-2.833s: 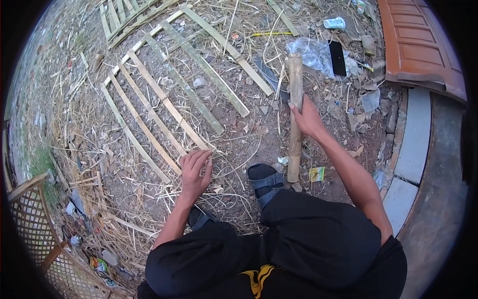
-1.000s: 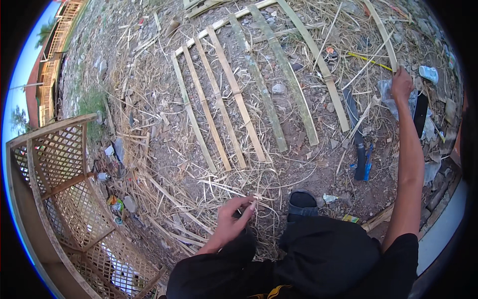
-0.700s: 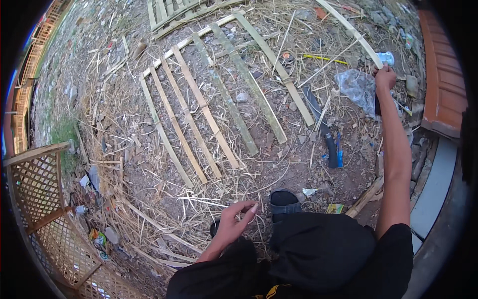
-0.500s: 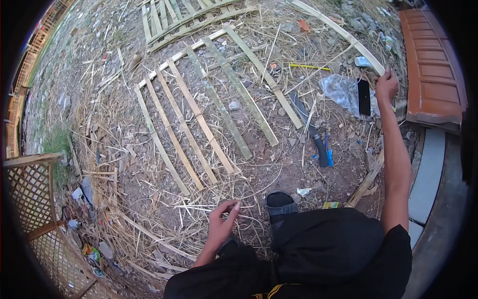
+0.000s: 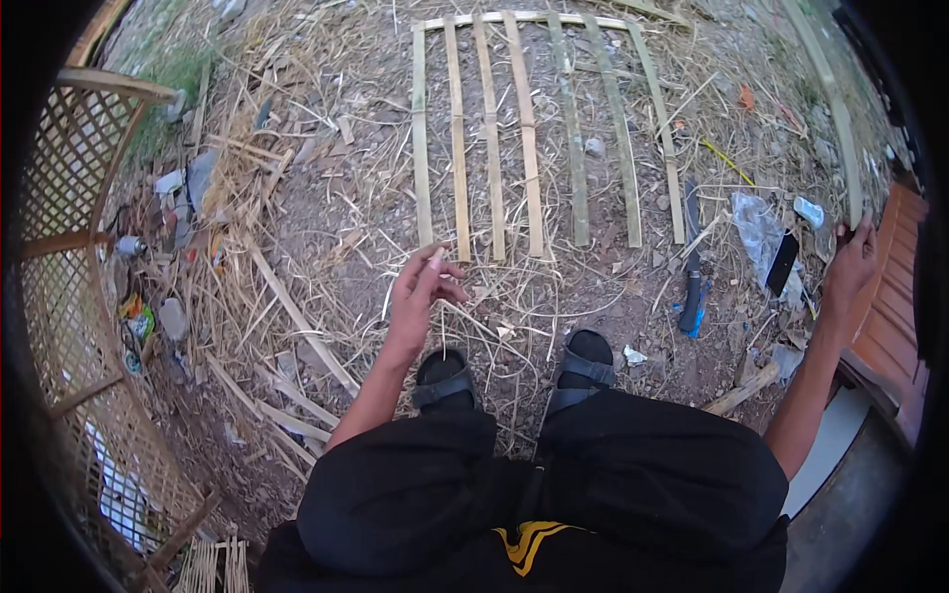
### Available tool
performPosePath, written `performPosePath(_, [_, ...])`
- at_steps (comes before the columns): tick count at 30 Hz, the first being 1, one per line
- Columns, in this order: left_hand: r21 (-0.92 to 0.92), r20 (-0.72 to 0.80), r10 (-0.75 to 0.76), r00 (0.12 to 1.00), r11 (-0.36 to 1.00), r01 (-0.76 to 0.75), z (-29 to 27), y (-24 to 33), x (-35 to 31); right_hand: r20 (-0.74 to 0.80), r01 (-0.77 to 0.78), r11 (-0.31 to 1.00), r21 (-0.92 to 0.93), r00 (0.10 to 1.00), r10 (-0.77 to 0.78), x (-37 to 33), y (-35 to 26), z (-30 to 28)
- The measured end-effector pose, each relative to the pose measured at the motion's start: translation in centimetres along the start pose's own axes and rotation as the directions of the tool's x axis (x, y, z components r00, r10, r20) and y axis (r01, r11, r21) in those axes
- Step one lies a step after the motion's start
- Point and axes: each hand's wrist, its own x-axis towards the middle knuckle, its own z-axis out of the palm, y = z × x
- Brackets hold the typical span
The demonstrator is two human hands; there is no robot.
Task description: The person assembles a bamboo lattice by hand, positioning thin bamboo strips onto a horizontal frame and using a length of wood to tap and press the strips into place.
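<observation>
My left hand (image 5: 420, 292) is raised above the straw-strewn ground in front of my left sandal (image 5: 445, 374), and its fingers pinch a small pale stub (image 5: 435, 259). Just beyond it lies a rack of split bamboo slats (image 5: 524, 128), flat on the dirt. My right hand (image 5: 852, 262) is stretched far to the right, at the edge of a brown ribbed panel (image 5: 895, 296). Something small and dark shows at its fingertips, but I cannot make out a grip. A black phone (image 5: 781, 262) rests on a clear plastic bag (image 5: 756, 222), left of that hand.
A knife with a blue-and-black handle (image 5: 692, 287) lies ahead of my right sandal (image 5: 583, 361). A short bamboo piece (image 5: 741, 392) lies by my right knee. A lattice fence (image 5: 69, 198) and litter line the left side, and a long bamboo pole (image 5: 830, 99) lies at the far right.
The view has swung, so the bamboo rack now sits straight ahead. My right hand moved from the phone and bag to the panel edge. My left hand has risen slightly, fingers still pinched.
</observation>
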Motion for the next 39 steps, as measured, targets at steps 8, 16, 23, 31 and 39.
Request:
performPosePath(8, [-0.473, -0.341, -0.119, 0.932, 0.879, -0.061, -7.2, -1.9, -2.1, 0.763, -0.12, 0.924, -0.362, 0.531, 0.368, -17.0, 4.1, 6.8])
performPosePath(16, [-0.245, -0.372, -0.12, 0.92, 0.969, 0.027, -6.1, -5.9, -1.5, 0.615, -0.339, 0.758, -0.557, 0.446, 0.651, -21.4, 10.7, 1.0])
performPosePath(23, [0.13, -0.228, -0.107, 0.968, 0.982, 0.139, -5.4, -6.3, 0.2, 0.435, -0.785, 0.54, -0.305, 0.39, 0.812, -22.2, 13.5, -1.4])
performPosePath(31, [0.352, -0.318, 0.049, 0.947, 0.933, 0.07, -5.4, -3.7, 1.9, 0.453, -0.858, 0.479, -0.185, 0.358, 0.816, -21.1, 16.4, -3.4])
performPosePath(39, [0.741, -0.227, 0.005, 0.974, 0.65, 0.169, -6.9, -0.1, 2.9, 0.425, -0.834, 0.503, -0.226, 0.381, 0.821, -20.8, 17.0, -3.7])
